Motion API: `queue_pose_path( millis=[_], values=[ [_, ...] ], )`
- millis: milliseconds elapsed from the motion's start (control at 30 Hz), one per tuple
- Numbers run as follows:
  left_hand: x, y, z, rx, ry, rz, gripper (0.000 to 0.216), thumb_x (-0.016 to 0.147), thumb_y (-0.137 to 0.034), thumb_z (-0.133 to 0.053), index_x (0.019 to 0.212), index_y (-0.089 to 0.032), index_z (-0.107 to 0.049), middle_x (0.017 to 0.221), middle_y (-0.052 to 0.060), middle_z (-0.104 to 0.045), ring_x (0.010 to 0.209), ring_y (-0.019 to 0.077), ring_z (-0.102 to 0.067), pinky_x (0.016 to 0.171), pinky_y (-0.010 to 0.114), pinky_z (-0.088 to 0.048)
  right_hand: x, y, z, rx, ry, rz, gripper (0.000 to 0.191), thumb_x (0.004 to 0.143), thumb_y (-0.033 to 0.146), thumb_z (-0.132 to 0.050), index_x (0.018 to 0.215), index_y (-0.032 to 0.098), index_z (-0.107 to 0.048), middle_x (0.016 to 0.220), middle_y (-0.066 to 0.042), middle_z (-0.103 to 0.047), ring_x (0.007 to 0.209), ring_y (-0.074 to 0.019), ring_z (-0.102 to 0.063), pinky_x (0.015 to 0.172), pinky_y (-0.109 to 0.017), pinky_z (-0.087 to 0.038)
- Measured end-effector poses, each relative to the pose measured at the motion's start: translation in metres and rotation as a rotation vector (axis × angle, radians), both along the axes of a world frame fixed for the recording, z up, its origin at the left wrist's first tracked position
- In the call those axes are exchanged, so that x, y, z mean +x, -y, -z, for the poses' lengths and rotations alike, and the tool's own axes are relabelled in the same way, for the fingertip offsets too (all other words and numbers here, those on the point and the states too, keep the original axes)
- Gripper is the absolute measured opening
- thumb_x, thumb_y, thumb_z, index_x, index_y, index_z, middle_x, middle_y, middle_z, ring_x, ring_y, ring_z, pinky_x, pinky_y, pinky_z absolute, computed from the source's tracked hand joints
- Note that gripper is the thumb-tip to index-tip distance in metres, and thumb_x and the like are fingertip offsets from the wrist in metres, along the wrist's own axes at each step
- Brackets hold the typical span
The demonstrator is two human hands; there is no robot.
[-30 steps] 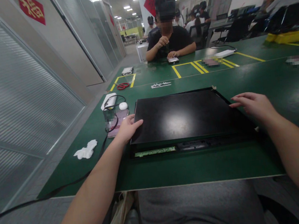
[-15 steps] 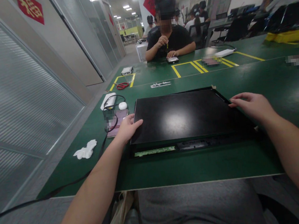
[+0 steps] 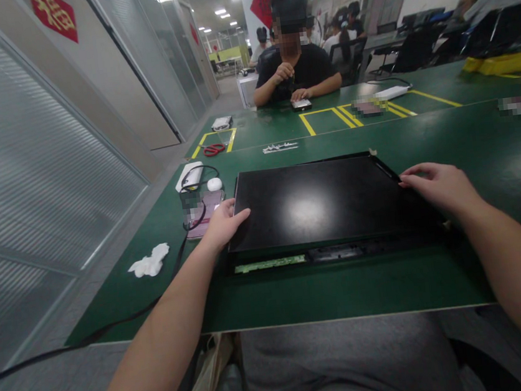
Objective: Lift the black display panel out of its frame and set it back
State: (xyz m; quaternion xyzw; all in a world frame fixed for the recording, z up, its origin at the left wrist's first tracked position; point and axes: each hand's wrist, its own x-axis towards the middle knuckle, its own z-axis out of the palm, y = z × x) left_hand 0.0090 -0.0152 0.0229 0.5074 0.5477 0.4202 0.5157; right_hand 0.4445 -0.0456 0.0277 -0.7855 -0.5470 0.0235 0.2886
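Note:
A flat black screen panel (image 3: 309, 205) lies in front of me over a black frame (image 3: 387, 170), which sticks out along its back and right sides. Below the panel's near edge shows a green circuit board strip (image 3: 269, 263). My left hand (image 3: 226, 223) grips the panel's left edge, thumb on the top face and fingers at the side. On the opposite side, my right hand (image 3: 442, 186) has its thumb and fingertips pinched at the frame's right rim. Its exact contact is hard to see.
Left of the panel are a phone (image 3: 206, 214), a white round case (image 3: 215, 184), a white device (image 3: 189, 177) with a black cable, and crumpled tissue (image 3: 150, 261). Red scissors (image 3: 214, 150) and small white strips (image 3: 280, 147) lie farther back. A person (image 3: 294, 60) sits opposite.

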Motion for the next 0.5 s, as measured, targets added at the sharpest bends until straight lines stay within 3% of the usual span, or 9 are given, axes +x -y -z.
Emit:
queue_pose_path(
  millis=[500],
  values=[
    [0.0008,0.0007,0.0001,-0.012,-0.018,-0.019,0.037,0.077,-0.013,-0.073,0.11,-0.015,-0.058,0.085,0.006,-0.076,0.071,0.0189,-0.073,0.071,0.031,-0.058,0.0,-0.0007,0.0,0.01,0.078,-0.01,0.021,0.062,0.043,-0.052,0.071,0.028,-0.063,0.056,0.001,-0.056,0.054,-0.0143,-0.049,0.051,-0.028,-0.034]
  ],
)
